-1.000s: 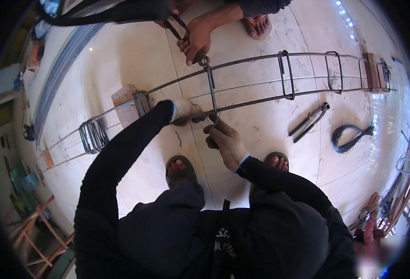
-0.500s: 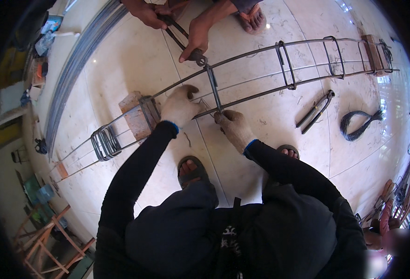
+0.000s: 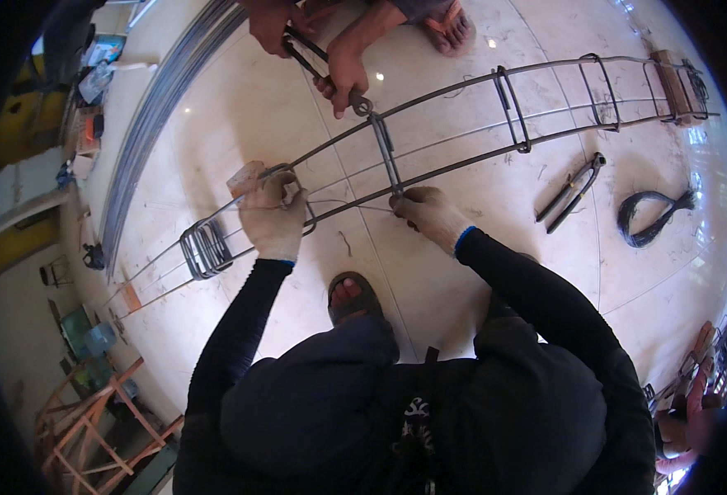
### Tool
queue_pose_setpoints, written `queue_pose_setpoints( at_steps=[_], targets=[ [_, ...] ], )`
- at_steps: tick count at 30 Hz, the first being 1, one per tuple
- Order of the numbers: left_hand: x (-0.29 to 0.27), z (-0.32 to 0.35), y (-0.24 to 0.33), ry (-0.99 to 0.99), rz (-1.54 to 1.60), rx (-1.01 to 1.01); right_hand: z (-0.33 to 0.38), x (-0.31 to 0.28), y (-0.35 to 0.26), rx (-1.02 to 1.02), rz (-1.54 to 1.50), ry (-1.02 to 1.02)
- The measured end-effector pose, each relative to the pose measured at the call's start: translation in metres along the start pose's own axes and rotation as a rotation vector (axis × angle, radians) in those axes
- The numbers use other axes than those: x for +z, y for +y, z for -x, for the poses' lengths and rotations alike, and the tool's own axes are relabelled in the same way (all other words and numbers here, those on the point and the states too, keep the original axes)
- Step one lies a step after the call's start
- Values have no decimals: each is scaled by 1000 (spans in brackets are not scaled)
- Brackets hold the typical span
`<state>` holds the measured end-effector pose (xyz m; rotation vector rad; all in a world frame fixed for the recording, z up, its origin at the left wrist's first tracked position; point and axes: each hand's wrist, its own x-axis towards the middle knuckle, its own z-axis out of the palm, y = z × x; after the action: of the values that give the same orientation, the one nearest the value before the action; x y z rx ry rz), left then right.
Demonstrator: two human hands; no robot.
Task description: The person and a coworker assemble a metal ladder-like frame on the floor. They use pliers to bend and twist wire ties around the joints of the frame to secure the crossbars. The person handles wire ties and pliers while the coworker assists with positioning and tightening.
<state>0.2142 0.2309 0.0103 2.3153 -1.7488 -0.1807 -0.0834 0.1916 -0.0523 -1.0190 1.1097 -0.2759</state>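
Note:
My left hand (image 3: 272, 216), in a pale knitted glove, is closed at the left part of a steel rebar cage (image 3: 454, 167), beside a stirrup there. A thin tie wire (image 3: 330, 201) runs from its fingers toward my right hand (image 3: 432, 216). That gloved right hand pinches at the near lower corner of an upright stirrup (image 3: 390, 157), where the wire meets the bar; its fingertips are partly hidden. Across the cage, a co-worker's hands (image 3: 348, 73) grip pincers (image 3: 362, 106) at the same stirrup's far corner.
Another pair of pincers (image 3: 571, 194) and a coil of tie wire (image 3: 654, 218) lie on the tiles at right. Blocks prop the cage, one brown (image 3: 672, 87) at the right end. Several bunched stirrups (image 3: 205, 249) hang at left, near long bars (image 3: 150, 115).
My left hand has moved left along the cage, drawing the thin wire out between my hands. My right hand stays at the stirrup corner. The view has shifted slightly.

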Motion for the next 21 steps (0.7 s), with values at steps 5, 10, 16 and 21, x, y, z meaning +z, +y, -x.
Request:
queue_pose_setpoints(
  at_steps=[5,10,16,21],
  targets=[
    [7,7,-10,159,-5,-202,8,23,9,-19,-404,62],
    [3,20,-12,171,244,-390,5,17,18,64,-478,-15],
    [-18,66,20,363,35,-112,6,6,-2,110,89,-4],
    [-42,50,58,190,384,347,3,-16,-24,289,119,-172]
  ],
)
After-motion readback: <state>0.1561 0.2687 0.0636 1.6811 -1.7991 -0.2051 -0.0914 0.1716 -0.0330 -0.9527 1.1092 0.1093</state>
